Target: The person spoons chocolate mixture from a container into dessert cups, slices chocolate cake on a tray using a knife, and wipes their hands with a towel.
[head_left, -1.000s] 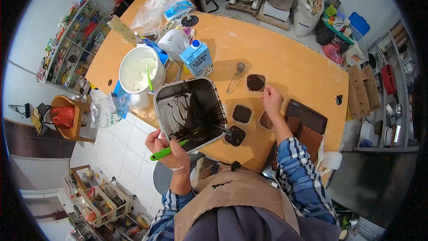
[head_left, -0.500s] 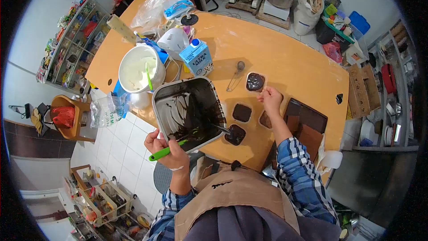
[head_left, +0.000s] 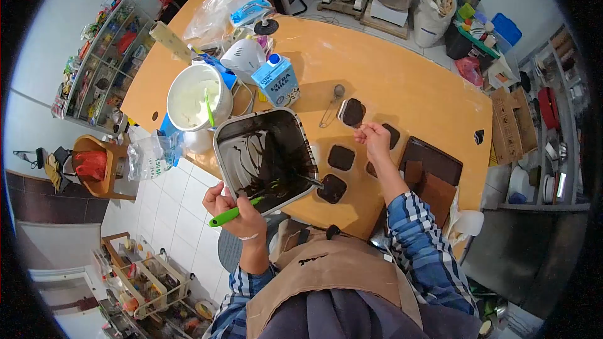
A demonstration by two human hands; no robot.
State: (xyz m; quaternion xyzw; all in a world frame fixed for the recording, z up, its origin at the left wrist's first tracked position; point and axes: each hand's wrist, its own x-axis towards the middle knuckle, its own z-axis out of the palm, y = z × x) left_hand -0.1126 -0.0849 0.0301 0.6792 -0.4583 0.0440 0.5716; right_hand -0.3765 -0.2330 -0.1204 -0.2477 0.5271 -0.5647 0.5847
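Right of the pan [head_left: 237,150], the chocolate-filled cup [head_left: 353,113] has shifted towards it and tilted, pinched between the right hand's [head_left: 377,142] closed fingertips, judged a levelling motion, while the left hand [head_left: 247,221] is curled round a green-handled tool [head_left: 224,216] beside the pan's near rim.

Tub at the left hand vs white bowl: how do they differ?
Shape: the tub is square with rounded corners; the bowl is round.
Contents: the tub is smeared with a dark brown mix; the bowl holds a white one.
Contact: the left hand is at the tub's rim; no hand is at the bowl.
Shared: both are open-topped.
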